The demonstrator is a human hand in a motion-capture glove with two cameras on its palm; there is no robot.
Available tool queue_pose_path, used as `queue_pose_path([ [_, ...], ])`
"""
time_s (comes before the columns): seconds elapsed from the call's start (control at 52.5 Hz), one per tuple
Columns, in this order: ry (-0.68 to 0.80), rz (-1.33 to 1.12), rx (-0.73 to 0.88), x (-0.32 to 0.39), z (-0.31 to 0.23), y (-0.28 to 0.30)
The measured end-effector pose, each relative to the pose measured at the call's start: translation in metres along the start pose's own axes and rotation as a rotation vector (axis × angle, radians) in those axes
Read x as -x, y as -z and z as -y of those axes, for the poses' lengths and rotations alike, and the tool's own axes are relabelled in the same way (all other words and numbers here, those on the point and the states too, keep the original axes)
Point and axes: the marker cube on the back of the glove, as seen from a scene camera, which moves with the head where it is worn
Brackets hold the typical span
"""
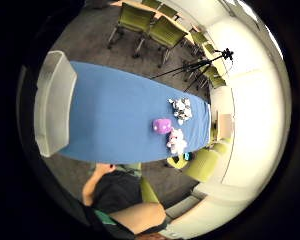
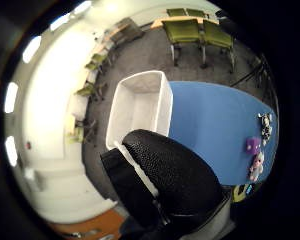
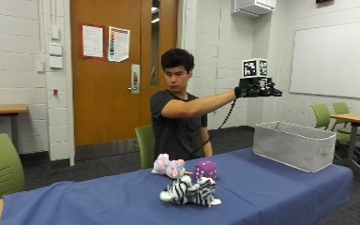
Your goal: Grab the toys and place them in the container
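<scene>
Gloved right hand [image 3: 257,89]: raised at upper right, above grey container [image 3: 294,144], fingers spread, holding nothing. Three toys [image 3: 188,180] lower centre on blue worktop [image 3: 261,192].

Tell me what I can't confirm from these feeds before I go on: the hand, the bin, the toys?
- Gloved right hand: its fingers are hidden in the outside view by the gear mounted on it; the thumb-side palm view shows only black glove.
- Container: its floor is hidden by its walls in the outside view; the glove covers part of it in the thumb-side view.
- Zebra toy, purple toy, pink and blue toy: too small for detail in both palm views.
</scene>
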Motion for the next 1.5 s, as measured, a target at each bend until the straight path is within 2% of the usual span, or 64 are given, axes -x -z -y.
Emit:
queue_pose_path([
  [0.495,0.032,-0.021,-0.022,-0.012,-0.012,0.003],
  [0.914,-0.113,-0.032,-0.072,-0.169,-0.037,0.005],
  [1.199,-0.186,0.006,0.023,-0.245,-0.048,-0.1],
  [1.504,-0.242,0.06,0.151,-0.28,-0.066,-0.213],
])
